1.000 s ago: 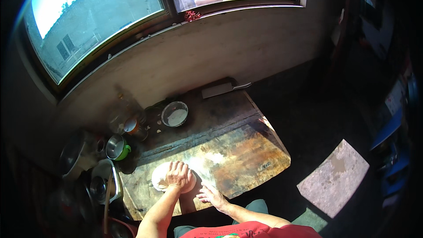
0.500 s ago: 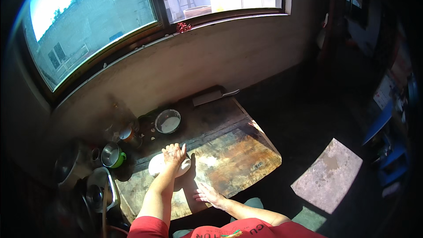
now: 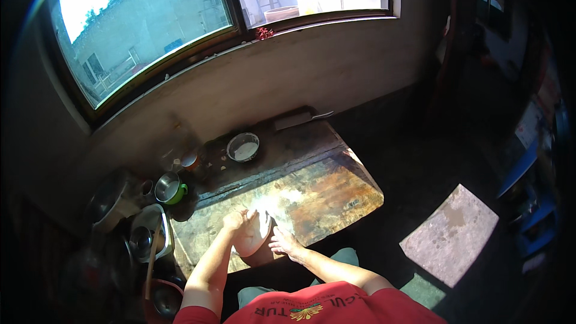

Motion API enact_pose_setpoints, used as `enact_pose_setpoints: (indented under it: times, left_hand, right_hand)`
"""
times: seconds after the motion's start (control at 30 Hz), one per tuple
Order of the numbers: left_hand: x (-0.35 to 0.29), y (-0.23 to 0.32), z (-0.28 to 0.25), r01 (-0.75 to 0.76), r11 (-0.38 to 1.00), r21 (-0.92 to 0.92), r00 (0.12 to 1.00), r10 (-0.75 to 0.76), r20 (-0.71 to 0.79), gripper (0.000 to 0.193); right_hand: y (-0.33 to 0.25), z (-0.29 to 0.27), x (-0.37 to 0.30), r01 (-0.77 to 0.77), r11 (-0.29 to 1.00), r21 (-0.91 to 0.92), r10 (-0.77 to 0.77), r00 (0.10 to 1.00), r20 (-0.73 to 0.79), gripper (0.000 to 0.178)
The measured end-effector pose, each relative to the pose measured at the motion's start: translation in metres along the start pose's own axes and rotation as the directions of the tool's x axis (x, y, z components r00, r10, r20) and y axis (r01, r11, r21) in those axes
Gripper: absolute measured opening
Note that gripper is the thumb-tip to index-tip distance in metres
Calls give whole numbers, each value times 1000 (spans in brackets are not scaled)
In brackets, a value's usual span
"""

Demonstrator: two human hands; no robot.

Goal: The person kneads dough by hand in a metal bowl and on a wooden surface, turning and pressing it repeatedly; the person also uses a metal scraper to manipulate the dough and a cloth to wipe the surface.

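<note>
A pale, flattened lump of dough (image 3: pixel 252 239) lies near the front edge of the worn wooden board (image 3: pixel 318 195), partly in bright sunlight. At its left side my left hand (image 3: pixel 235 219) is closed on the dough's edge, fingers curled. My right hand (image 3: pixel 285 242) is by the dough's right side with its fingers stretched out and nothing in them. Whether those fingertips touch the dough is hard to tell.
Toward the wall stand a bowl of white powder (image 3: pixel 243 147) and a cleaver (image 3: pixel 300 120). Left of the board are a green-handled metal cup (image 3: pixel 170 189), a white basin (image 3: pixel 170 234) and a big pot (image 3: pixel 111 207). A low pale slab (image 3: pixel 451 234) is at right.
My left hand has gone from pressing on top of the dough to its left edge. The dough now lies flatter and nearer to me. My right hand has come beside it.
</note>
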State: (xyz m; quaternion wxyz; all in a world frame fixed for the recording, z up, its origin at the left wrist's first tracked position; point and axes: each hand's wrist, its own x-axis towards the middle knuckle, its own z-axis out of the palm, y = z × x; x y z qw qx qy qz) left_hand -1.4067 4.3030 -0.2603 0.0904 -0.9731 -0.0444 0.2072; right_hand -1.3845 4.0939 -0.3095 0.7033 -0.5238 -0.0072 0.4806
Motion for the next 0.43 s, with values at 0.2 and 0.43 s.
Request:
enact_pose_setpoints:
  times: [0.2, 0.43]
  left_hand:
    - [-43, 83, 16, 362, 929, -76, 680, -319, -660, 49]
    - [-9, 100, -35, 224, 953, -206, 957, -255, -141, 58]
  right_hand:
    - [30, -6, 13, 200, 900, -387, -235, 971, -46, 53]
    - [-28, -13, -23, -92, 977, -191, 83, 995, -52, 49]
